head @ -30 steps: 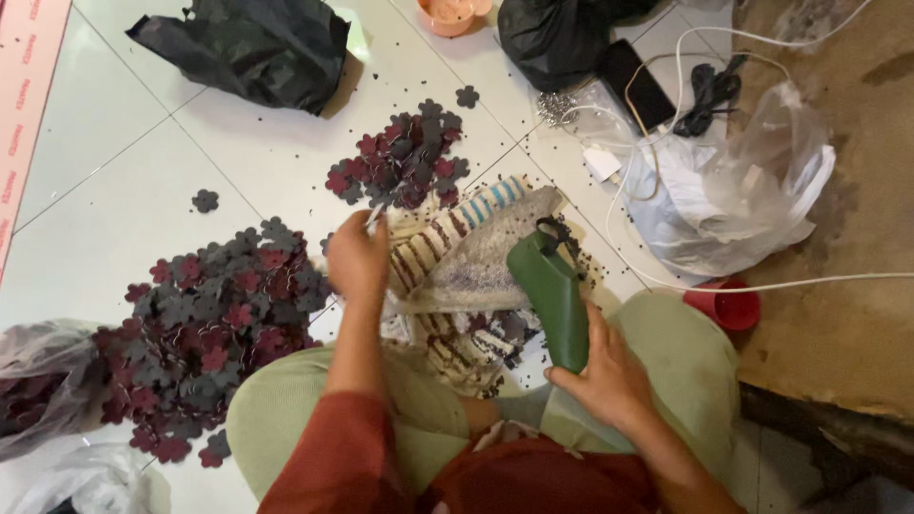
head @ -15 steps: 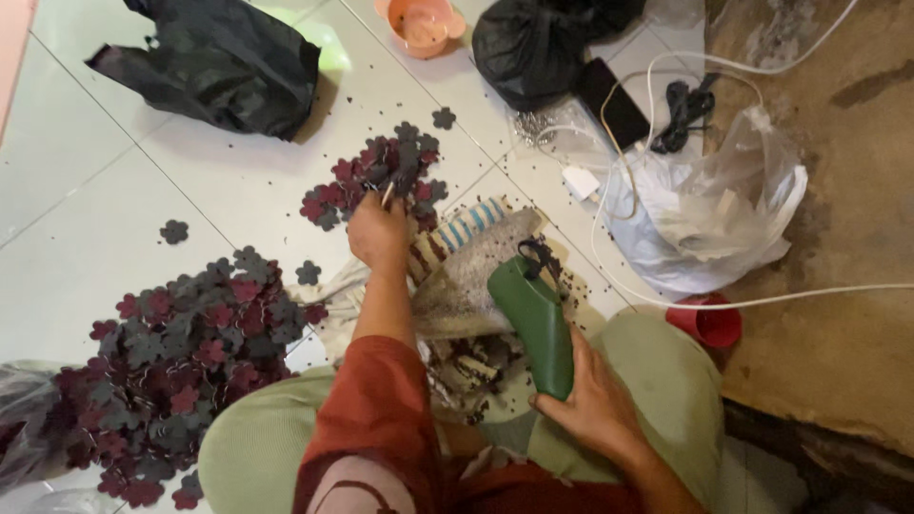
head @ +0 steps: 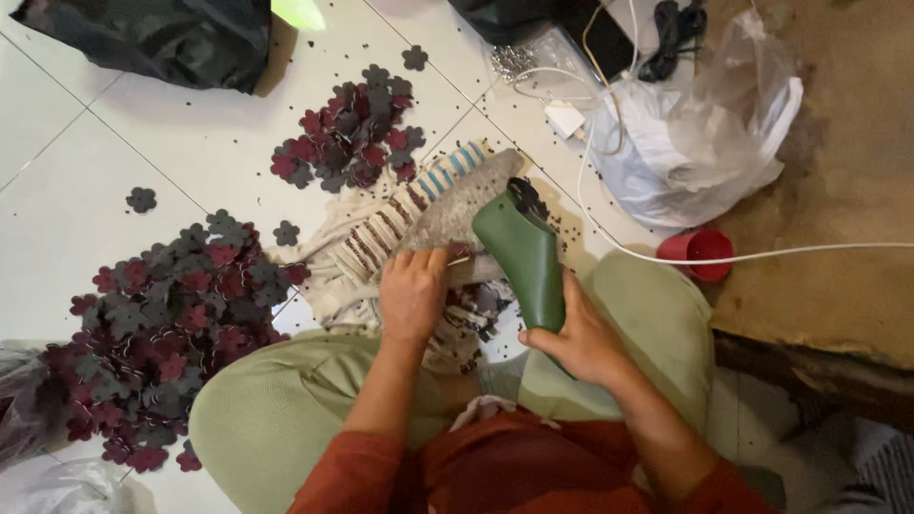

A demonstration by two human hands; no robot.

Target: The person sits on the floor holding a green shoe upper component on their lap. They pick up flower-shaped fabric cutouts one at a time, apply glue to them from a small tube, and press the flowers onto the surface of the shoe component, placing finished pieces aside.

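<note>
I sit on a tiled floor with my legs folded. My right hand [head: 581, 338] grips a green glue gun [head: 522, 255], its black nozzle pointing away from me over a grey mat [head: 462, 195]. My left hand [head: 411, 290] rests on a striped cloth [head: 367, 238] beside the mat, its fingers pinching a small dark piece next to the gun's tip. A small heap of dark red and grey flower-shaped cutouts [head: 347, 133] lies beyond the cloth. A larger heap of cutouts [head: 162, 324] spreads on my left.
A black bag [head: 152, 38] lies at the far left. A clear plastic bag [head: 695, 143], a white cable [head: 762, 255], a white plug [head: 564, 119] and a red cup [head: 700, 252] sit to the right, beside a brown mat [head: 847, 171]. Another clear bag [head: 29, 419] lies at lower left.
My left hand reached out to the far small heap of cutouts, then drew back to the cloth by the glue gun's tip. The right hand kept holding the gun.
</note>
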